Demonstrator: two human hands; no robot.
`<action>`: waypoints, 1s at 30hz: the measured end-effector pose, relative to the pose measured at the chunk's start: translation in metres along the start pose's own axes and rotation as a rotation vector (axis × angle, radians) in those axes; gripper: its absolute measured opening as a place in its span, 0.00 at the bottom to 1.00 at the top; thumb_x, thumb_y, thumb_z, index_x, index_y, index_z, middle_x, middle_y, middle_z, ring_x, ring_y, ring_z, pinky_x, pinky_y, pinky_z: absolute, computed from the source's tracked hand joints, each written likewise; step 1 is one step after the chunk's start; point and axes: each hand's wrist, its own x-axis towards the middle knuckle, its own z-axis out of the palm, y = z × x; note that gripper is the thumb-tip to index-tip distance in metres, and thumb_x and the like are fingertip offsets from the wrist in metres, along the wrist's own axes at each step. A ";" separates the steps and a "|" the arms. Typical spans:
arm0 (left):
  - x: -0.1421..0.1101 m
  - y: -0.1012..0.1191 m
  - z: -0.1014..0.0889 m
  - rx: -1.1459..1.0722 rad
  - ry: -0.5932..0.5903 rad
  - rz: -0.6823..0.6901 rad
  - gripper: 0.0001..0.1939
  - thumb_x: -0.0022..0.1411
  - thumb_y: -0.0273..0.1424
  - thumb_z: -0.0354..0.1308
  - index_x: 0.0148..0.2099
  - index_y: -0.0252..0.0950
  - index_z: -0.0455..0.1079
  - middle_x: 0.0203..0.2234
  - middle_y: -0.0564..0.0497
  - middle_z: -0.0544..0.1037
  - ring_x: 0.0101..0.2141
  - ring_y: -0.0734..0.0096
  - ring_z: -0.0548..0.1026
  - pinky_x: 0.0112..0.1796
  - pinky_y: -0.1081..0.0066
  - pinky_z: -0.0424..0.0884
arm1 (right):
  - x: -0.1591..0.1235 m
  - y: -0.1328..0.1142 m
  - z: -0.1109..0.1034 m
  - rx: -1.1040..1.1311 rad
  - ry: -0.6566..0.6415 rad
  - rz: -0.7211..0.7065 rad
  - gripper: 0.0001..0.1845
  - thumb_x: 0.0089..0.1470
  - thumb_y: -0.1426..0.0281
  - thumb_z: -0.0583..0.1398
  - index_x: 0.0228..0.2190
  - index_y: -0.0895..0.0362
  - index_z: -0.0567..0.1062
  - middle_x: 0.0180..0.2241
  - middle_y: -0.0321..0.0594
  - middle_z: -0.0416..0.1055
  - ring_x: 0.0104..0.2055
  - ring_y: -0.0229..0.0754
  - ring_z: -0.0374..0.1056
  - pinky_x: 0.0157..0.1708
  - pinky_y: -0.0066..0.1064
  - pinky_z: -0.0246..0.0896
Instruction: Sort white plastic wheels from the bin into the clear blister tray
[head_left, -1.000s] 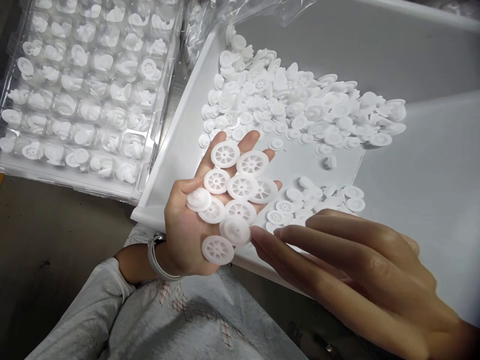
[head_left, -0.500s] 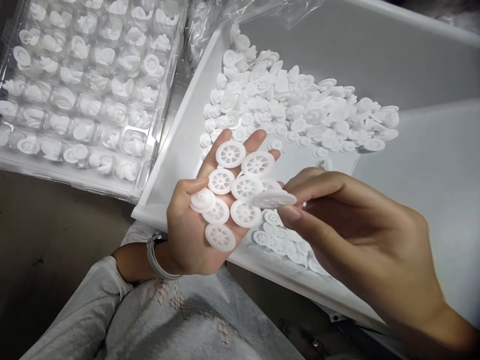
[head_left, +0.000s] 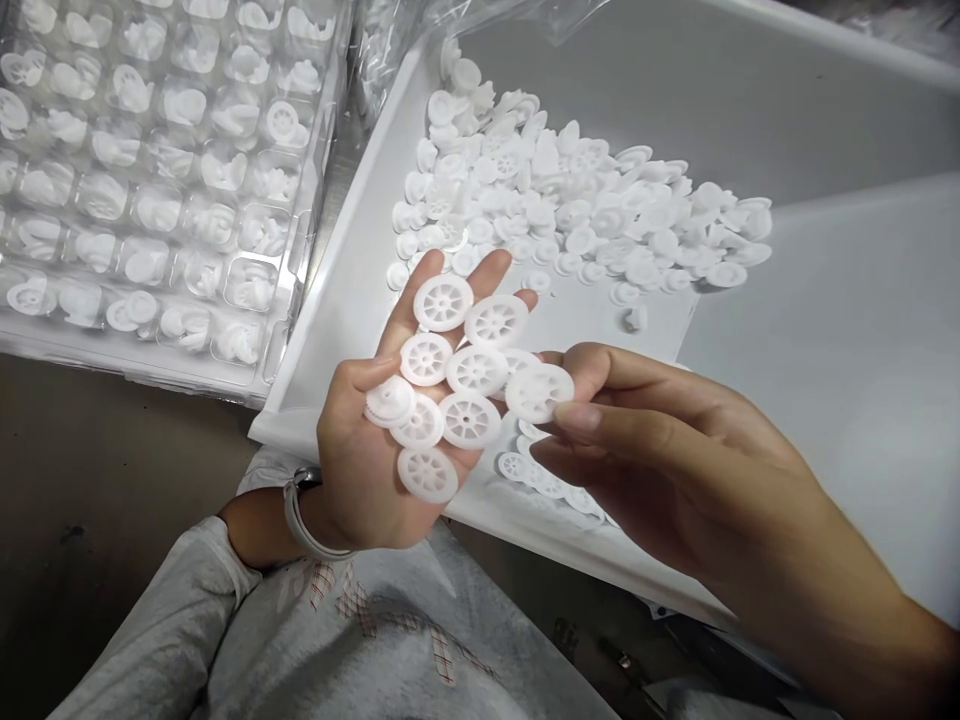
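Observation:
My left hand lies palm up above a white bin, its fingers stretched out, and carries several white plastic spoked wheels spread over palm and fingers. Between thumb and index finger of my right hand is pinched one white plastic wheel, its flat side facing me. That wheel overlaps the right edge of the group on my left palm; whether it touches them I cannot tell. Behind the hands, a heap of small white plastic parts, wheels among them, fills the far left of the bin.
The white bin has raised walls. Left of it stands a clear plastic tray with many pockets holding white parts. More white wheels lie near the bin's front wall, partly behind my right hand. Clear plastic film hangs at the back.
The wheel in my right hand has turned from nearly edge-on to showing its spoked face. Both hands shift slightly left in view, along with the whole scene.

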 end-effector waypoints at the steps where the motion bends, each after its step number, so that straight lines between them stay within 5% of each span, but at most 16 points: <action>1: 0.000 0.000 0.000 -0.001 0.002 0.001 0.30 0.65 0.33 0.36 0.69 0.47 0.49 0.60 0.61 0.66 0.64 0.66 0.59 0.64 0.57 0.54 | 0.000 -0.001 0.000 0.004 0.005 -0.002 0.15 0.47 0.65 0.67 0.20 0.54 0.66 0.18 0.30 0.51 0.19 0.30 0.47 0.18 0.24 0.48; 6: -0.001 -0.001 0.002 -0.004 0.016 0.001 0.29 0.65 0.33 0.37 0.68 0.46 0.52 0.62 0.58 0.65 0.64 0.65 0.61 0.64 0.57 0.58 | 0.000 -0.001 -0.002 0.016 0.015 -0.033 0.14 0.46 0.66 0.66 0.20 0.55 0.67 0.18 0.29 0.52 0.19 0.29 0.48 0.17 0.24 0.47; 14: 0.000 -0.003 0.000 -0.006 -0.015 -0.019 0.31 0.66 0.35 0.28 0.69 0.51 0.45 0.63 0.64 0.62 0.65 0.64 0.55 0.66 0.56 0.42 | 0.001 0.003 0.000 0.043 -0.005 -0.061 0.13 0.47 0.66 0.65 0.19 0.55 0.68 0.18 0.29 0.52 0.19 0.29 0.48 0.17 0.24 0.46; 25: 0.001 -0.003 0.002 0.009 0.018 -0.040 0.31 0.65 0.35 0.27 0.69 0.53 0.46 0.63 0.66 0.61 0.66 0.63 0.53 0.66 0.54 0.42 | 0.001 0.002 0.001 0.090 -0.015 -0.048 0.14 0.46 0.64 0.67 0.20 0.56 0.68 0.18 0.29 0.53 0.19 0.28 0.48 0.16 0.22 0.45; 30: 0.001 -0.004 0.000 0.026 -0.002 -0.027 0.31 0.65 0.34 0.27 0.69 0.51 0.47 0.63 0.65 0.62 0.66 0.64 0.52 0.66 0.54 0.42 | 0.000 0.004 -0.002 -0.074 -0.003 -0.124 0.14 0.50 0.61 0.65 0.21 0.54 0.69 0.21 0.30 0.55 0.20 0.29 0.50 0.17 0.22 0.49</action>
